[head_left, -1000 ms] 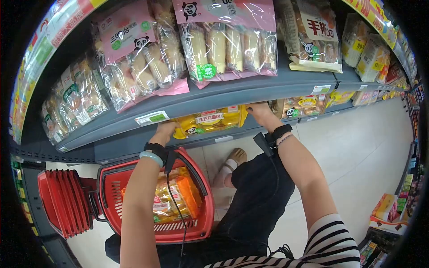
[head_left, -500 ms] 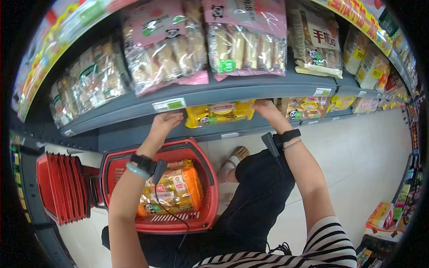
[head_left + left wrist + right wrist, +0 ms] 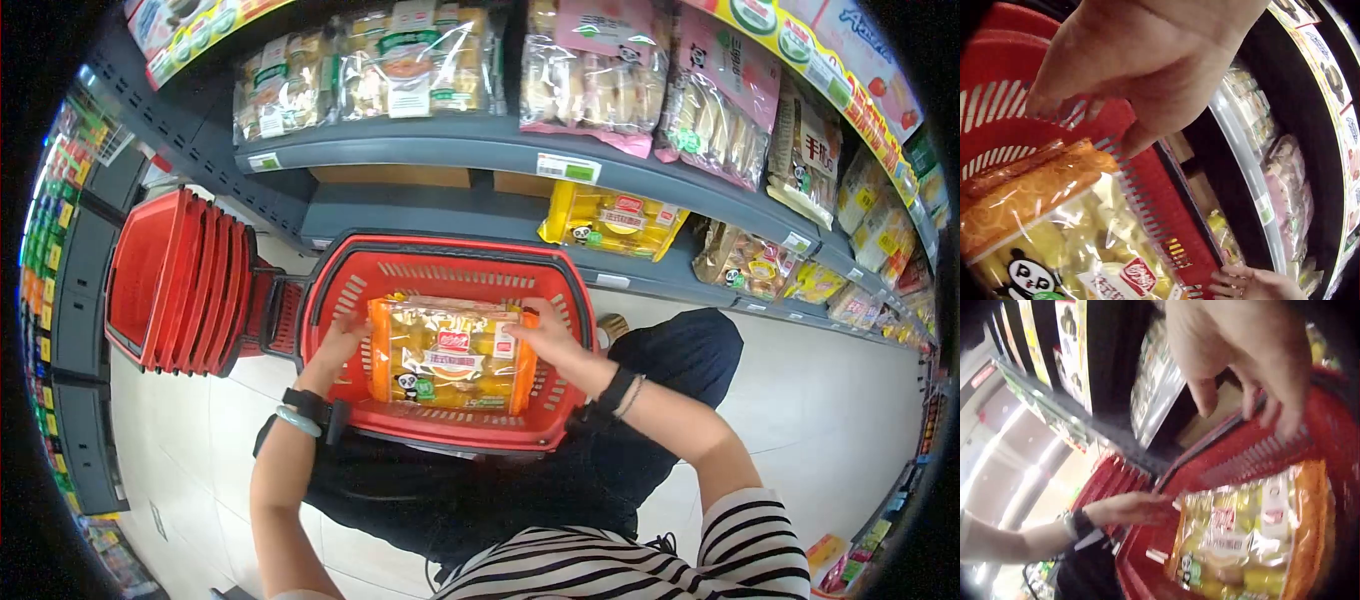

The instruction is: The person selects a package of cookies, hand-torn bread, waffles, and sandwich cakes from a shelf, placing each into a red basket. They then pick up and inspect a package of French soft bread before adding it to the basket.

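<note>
A clear bag of soft bread rolls with orange ends (image 3: pixel 450 355) lies face up in a red shopping basket (image 3: pixel 490 434). My left hand (image 3: pixel 343 335) hovers at the bag's left end; in the left wrist view its loosely bent fingers (image 3: pixel 1138 134) hang over the orange edge, holding nothing. At the bag's upper right corner is my right hand (image 3: pixel 545 335). The right wrist view shows that hand (image 3: pixel 1247 356) above the bag (image 3: pixel 1235 537), fingers spread and relaxed, with nothing between them.
Behind the basket, a yellow bread bag (image 3: pixel 615 222) sits on the lower shelf (image 3: pixel 400 215). Several bagged breads line the upper shelf (image 3: pixel 400 140). Stacked red baskets (image 3: pixel 180 285) stand at left. My knee (image 3: pixel 670 370) is just right of the basket.
Both hands have left the yellow bag on the lower shelf and come down over the basket. The view has swung left, and the orange-ended bag now lies squarely between the hands.
</note>
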Motion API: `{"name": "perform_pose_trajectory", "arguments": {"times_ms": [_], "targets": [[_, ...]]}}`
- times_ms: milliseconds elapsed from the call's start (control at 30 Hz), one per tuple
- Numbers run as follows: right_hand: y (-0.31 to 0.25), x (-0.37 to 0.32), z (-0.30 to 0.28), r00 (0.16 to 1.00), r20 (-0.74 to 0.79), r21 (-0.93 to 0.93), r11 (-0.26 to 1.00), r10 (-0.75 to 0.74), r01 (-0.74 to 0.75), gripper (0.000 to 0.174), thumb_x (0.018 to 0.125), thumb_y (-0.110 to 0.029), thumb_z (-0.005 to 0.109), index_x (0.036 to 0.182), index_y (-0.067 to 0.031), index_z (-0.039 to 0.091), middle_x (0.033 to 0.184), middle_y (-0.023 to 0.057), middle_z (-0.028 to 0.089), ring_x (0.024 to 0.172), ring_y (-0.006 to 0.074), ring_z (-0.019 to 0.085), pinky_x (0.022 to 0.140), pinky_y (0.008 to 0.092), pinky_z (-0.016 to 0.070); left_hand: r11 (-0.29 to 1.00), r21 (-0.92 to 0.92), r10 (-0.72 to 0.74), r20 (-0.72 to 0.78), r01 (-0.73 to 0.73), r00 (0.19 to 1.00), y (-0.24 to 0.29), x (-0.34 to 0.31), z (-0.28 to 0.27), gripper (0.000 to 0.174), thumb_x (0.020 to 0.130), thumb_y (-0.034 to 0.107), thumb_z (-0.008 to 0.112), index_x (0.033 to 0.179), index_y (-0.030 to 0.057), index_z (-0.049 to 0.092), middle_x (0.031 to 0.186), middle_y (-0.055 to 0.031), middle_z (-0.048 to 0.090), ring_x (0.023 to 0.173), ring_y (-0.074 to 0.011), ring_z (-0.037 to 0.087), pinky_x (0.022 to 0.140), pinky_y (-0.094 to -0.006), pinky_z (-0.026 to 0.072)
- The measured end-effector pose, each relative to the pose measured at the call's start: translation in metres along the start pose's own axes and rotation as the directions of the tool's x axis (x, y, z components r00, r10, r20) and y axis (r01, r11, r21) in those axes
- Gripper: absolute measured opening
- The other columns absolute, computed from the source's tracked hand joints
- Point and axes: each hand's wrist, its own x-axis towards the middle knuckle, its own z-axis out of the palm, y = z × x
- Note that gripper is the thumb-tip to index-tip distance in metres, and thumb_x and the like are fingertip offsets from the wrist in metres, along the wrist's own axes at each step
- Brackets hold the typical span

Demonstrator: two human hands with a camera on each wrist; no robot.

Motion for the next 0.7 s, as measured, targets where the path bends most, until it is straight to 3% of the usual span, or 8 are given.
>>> {"name": "perform_pose_trajectory", "arguments": {"times_ms": [67, 133, 167, 233, 300, 433, 533, 700], "targets": [[-0.025, -0.018, 0.006, 0.998, -0.030, -0.057, 0.997, 0.050, -0.052, 0.056, 0.076, -0.020, 0.069, 0.122, -0.0013, 0.043, 0.117, 0.0123, 0.050, 0.107, 0.0225, 0.050, 0.091, 0.0299, 0.0403, 0.916, -0.076, -0.356, 0.298, 0.393, 0.886, 0.036, -0.024, 0.005, 0.062, 0.082, 0.026, 0.063, 0.129, -0.0066, 0.038, 0.124, -0.0170, 0.050, 0.110, -0.0223, 0.051, 0.089, -0.0312, 0.0425], [0.001, -0.021, 0.027, 0.958, -0.124, 0.449, 0.876, 0.259, -0.179, 0.053, 0.077, -0.019, 0.067, 0.121, -0.0014, 0.044, 0.115, 0.0129, 0.050, 0.103, 0.0244, 0.054, 0.086, 0.0333, 0.0443, 0.947, -0.107, -0.253, 0.331, 0.302, 0.909, 0.037, -0.030, 0.019, 0.062, 0.084, 0.026, 0.061, 0.131, -0.0060, 0.035, 0.124, -0.0174, 0.049, 0.110, -0.0231, 0.051, 0.090, -0.0312, 0.0420], [0.013, -0.019, 0.034, 0.960, -0.119, 0.434, 0.883, 0.253, -0.179, 0.053, 0.077, -0.019, 0.067, 0.121, -0.0014, 0.044, 0.115, 0.0129, 0.050, 0.103, 0.0244, 0.054, 0.086, 0.0333, 0.0443, 0.968, -0.143, -0.165, 0.268, 0.208, 0.949, 0.031, -0.029, 0.027, 0.061, 0.085, 0.025, 0.060, 0.131, -0.0053, 0.035, 0.122, -0.0169, 0.050, 0.109, -0.0222, 0.051, 0.090, -0.0304, 0.0421], [0.032, -0.020, 0.042, 0.836, 0.098, 0.720, 0.541, 0.540, -0.434, 0.043, 0.078, -0.019, 0.065, 0.115, -0.0032, 0.049, 0.107, 0.0108, 0.055, 0.098, 0.0246, 0.057, 0.079, 0.0361, 0.0480, 0.976, -0.181, -0.086, 0.197, 0.123, 0.976, 0.026, -0.034, 0.035, 0.061, 0.085, 0.025, 0.059, 0.132, -0.0047, 0.034, 0.121, -0.0164, 0.052, 0.108, -0.0214, 0.052, 0.089, -0.0297, 0.0422], [0.035, -0.028, 0.041, 0.819, 0.199, 0.689, 0.517, 0.539, -0.508, 0.038, 0.080, -0.018, 0.064, 0.113, -0.0045, 0.051, 0.103, 0.0094, 0.057, 0.096, 0.0232, 0.058, 0.078, 0.0359, 0.0489, 0.973, -0.102, -0.178, 0.223, 0.205, 0.958, 0.030, -0.038, 0.032, 0.060, 0.087, 0.032, 0.057, 0.134, 0.0016, 0.036, 0.116, -0.0136, 0.054, 0.098, -0.0185, 0.056, 0.070, -0.0304, 0.0475], [0.039, -0.035, 0.048, 0.820, 0.264, 0.580, 0.595, 0.508, -0.556, 0.028, 0.082, -0.018, 0.062, 0.108, -0.0081, 0.056, 0.096, 0.0054, 0.062, 0.088, 0.0180, 0.061, 0.074, 0.0331, 0.0497, 0.962, -0.095, -0.210, 0.331, 0.254, 0.920, 0.031, -0.034, 0.024, 0.067, 0.085, 0.034, 0.059, 0.136, 0.0000, 0.032, 0.103, -0.0114, 0.060, 0.081, -0.0162, 0.058, 0.059, -0.0291, 0.0455], [0.052, -0.032, 0.049, 0.862, 0.206, 0.544, 0.677, 0.464, -0.495, 0.030, 0.081, -0.021, 0.064, 0.107, -0.0075, 0.055, 0.096, 0.0040, 0.061, 0.085, 0.0160, 0.060, 0.072, 0.0298, 0.0468, 0.925, -0.263, -0.186, 0.310, 0.273, 0.932, 0.050, -0.043, 0.017, 0.070, 0.084, 0.035, 0.060, 0.135, -0.0033, 0.032, 0.104, -0.0124, 0.060, 0.082, -0.0172, 0.058, 0.063, -0.0286, 0.0458], [0.023, -0.041, 0.028, 0.908, 0.202, 0.646, 0.647, 0.367, -0.405, 0.030, 0.083, -0.022, 0.064, 0.104, -0.0058, 0.052, 0.096, 0.0041, 0.060, 0.086, 0.0136, 0.057, 0.072, 0.0270, 0.0444, 0.927, -0.237, -0.203, 0.331, 0.290, 0.921, 0.065, -0.054, 0.004, 0.075, 0.083, 0.035, 0.063, 0.134, -0.0071, 0.028, 0.119, -0.0176, 0.052, 0.102, -0.0205, 0.053, 0.080, -0.0295, 0.0446]]}}
